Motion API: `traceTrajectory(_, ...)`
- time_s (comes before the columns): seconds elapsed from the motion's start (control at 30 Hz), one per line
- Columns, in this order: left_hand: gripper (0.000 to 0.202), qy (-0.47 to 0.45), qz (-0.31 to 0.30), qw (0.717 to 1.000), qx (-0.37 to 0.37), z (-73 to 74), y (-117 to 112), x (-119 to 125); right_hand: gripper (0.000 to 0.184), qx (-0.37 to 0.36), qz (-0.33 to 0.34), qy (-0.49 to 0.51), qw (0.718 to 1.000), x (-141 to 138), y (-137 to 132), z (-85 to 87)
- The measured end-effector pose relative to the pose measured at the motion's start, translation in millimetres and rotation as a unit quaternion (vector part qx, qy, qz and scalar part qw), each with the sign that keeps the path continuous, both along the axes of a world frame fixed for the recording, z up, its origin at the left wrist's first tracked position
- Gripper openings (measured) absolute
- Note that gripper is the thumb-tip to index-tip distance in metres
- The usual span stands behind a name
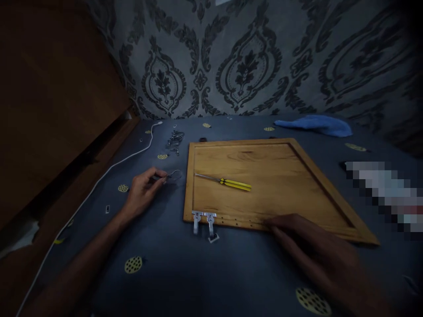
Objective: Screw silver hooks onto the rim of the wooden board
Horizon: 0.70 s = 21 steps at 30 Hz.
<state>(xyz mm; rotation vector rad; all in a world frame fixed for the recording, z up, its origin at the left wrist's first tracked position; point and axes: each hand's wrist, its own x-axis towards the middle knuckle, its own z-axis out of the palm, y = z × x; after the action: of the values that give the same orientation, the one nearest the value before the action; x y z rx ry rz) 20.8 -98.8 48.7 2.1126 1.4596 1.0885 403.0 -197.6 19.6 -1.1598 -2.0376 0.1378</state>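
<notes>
My left hand (145,190) is closed in a pinch on a thin curved metal hook (175,172), held over the cloth just left of a framed wooden board (257,165). My right hand (307,237) is at the board's front rail, thumb and finger pressed together near a row of small holes. What sits between those fingertips, if anything, is hidden. Two metal hooks with flat mounting plates, one (197,221) beside the other (210,223), sit at the rail's left end and hang over its edge. A yellow-handled screwdriver (234,183) lies on the board, tip pointing left.
More metal hooks (175,139) are heaped behind my left hand. A white cable (114,165) runs along the left, beside brown wooden furniture (59,88). At the back right lies a blue cloth (315,125). A blurred-out object (385,189) is at the right, and patterned wallpaper rises behind.
</notes>
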Motion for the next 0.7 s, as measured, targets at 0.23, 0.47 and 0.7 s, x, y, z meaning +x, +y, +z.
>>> traceTrajectory(0.23, 0.015, -0.102, -0.064, 0.984, -0.129, 28.7, -30.6, 37.6, 0.012, -0.032, 0.026, 0.018, 0.999, -10.1, -4.8, 13.6)
traceTrajectory(0.47, 0.014, -0.101, -0.183, 0.954, -0.215, 38.9, -48.9, 76.6, 0.019, -0.029, 0.085, 0.056, 0.994, -28.5, -20.5, 11.5)
traceTrajectory(0.7, 0.019, -0.040, -0.250, 0.941, -0.224, 39.9, -54.9, 90.8, 0.025, -0.079, 0.151, 0.065, 0.983, -55.8, -36.5, 16.8)
